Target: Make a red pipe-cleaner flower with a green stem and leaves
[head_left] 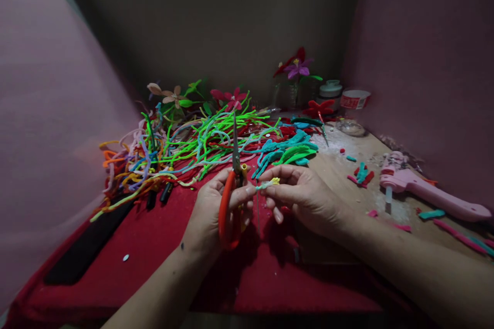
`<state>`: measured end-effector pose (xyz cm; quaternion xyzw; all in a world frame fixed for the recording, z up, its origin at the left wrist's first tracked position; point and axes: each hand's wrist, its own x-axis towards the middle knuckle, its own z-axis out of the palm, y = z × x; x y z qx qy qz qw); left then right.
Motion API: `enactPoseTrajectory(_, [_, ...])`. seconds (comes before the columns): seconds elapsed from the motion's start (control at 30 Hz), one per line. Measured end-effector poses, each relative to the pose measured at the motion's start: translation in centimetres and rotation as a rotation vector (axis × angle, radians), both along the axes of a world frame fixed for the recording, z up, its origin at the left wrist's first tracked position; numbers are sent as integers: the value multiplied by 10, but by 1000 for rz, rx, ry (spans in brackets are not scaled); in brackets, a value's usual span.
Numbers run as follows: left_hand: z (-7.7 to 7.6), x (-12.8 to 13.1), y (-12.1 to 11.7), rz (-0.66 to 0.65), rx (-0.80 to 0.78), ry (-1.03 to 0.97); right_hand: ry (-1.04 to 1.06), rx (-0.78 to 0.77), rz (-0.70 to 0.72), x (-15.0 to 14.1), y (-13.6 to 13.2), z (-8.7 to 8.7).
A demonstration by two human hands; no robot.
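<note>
My left hand (210, 211) is closed around a pair of scissors (227, 211) with orange handles, their blades pointing up and away. Its thumb and a finger also meet the lower end of a small pipe-cleaner piece (266, 184), pale green at one end and a yellow tuft at the other. Opposite, my right hand (304, 190) pinches that same piece near the tuft. A thin stem-like wire (258, 211) hangs down between the hands. Just beyond them lie turquoise pipe-cleaner petals (287, 144) and green leaves (297, 153).
A big tangle of coloured pipe cleaners (185, 149) covers the table's back left. Finished flowers (233, 97) stand behind it. On the right, a pink glue gun (424, 187) rests on a board (335, 164) among cut scraps. A black flat strip (88, 247) lies on the red cloth (154, 267).
</note>
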<state>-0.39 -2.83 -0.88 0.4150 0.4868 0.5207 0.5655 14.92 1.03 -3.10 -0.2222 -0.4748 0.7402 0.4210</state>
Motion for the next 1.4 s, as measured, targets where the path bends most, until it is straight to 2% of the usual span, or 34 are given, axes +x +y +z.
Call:
enactPoseTrajectory(0.2, [-1,-1,1,-81,-7,10,-110,138,-43,2,-2,1])
enactPoseTrajectory(0.43, [-2,1,0,-104,-28,23,-128,140,-32,1,-3,-2])
enactPoseTrajectory(0.67, [0,1,0,-85,-95,-18,-53,96,-43,-1,-2,-3])
enactPoseTrajectory(0.87, [-2,-2,4,-149,-187,-73,-73,67,-46,-1,-2,0])
enactPoseTrajectory(1.1, [-4,0,2,-131,-165,-74,-35,-57,-19,-1,-1,0])
enactPoseTrajectory(1.4, [-6,1,0,-164,-161,-42,52,-128,14,-2,3,-1])
